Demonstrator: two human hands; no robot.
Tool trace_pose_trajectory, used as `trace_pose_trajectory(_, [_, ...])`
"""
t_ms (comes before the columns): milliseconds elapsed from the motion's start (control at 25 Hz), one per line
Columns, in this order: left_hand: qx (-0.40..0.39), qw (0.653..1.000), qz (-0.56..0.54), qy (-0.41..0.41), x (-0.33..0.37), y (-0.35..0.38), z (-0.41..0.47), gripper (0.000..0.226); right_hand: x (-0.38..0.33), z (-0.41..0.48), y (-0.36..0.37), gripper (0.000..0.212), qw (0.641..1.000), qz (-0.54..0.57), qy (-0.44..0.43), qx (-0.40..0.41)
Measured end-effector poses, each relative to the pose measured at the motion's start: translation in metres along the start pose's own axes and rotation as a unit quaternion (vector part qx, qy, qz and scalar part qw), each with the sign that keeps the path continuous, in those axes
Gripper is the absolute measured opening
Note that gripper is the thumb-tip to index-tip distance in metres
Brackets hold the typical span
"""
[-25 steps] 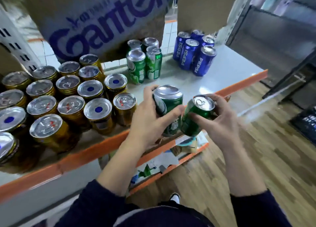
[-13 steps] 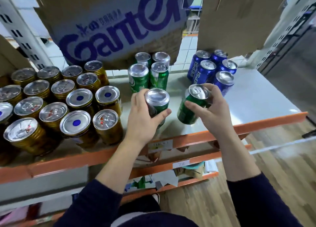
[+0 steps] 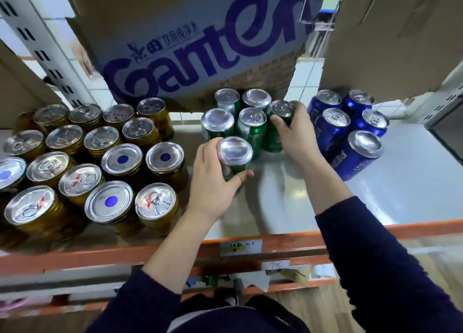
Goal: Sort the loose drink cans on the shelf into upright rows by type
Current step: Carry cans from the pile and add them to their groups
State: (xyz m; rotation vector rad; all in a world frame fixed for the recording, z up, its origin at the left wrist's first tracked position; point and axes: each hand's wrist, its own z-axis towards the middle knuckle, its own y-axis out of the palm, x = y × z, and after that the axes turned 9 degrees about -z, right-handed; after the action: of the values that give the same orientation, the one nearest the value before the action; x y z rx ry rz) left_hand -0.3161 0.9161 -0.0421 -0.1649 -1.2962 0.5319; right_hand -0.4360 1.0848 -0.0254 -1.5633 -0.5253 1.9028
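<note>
Shelf (image 3: 375, 194): grey board, gold cans (image 3: 95, 162) left, blue cans (image 3: 350, 132) right.
Left hand (image 3: 213, 179): wrapped round a green can (image 3: 235, 157), centre frame.
Right hand (image 3: 295, 134): gripping another green can (image 3: 279, 122) beside the green group (image 3: 240, 114).

Leftmost gold cans (image 3: 10, 173) cut off by frame edge. Shelf label (image 3: 240, 247) writing unreadable. Right hand (image 3: 297, 137) hides most of gripped green can (image 3: 280, 109).

Left hand (image 3: 213, 184) grips near green can (image 3: 235, 151); right hand (image 3: 297, 137), farther out, grips far green can (image 3: 280, 109).
</note>
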Motion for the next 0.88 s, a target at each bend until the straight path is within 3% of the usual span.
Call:
trace_pose_trajectory(440, [0.043, 0.998, 0.045, -0.014, 0.01, 0.004, 0.001, 0.079, 0.013, 0.026, -0.003, 0.067, 0.988, -0.017, -0.062, -0.139])
trace_pose_trajectory(720, [0.121, 0.992, 0.037, -0.012, 0.013, 0.023, 0.004, 0.08, 0.031, -0.01, -0.01, 0.048, 0.986, 0.049, -0.053, -0.153])
trace_pose_trajectory(880, [0.099, 0.992, 0.067, -0.034, 0.012, 0.025, 0.001, 0.08, 0.052, -0.049, -0.018, 0.047, 0.985, 0.015, -0.037, -0.171])
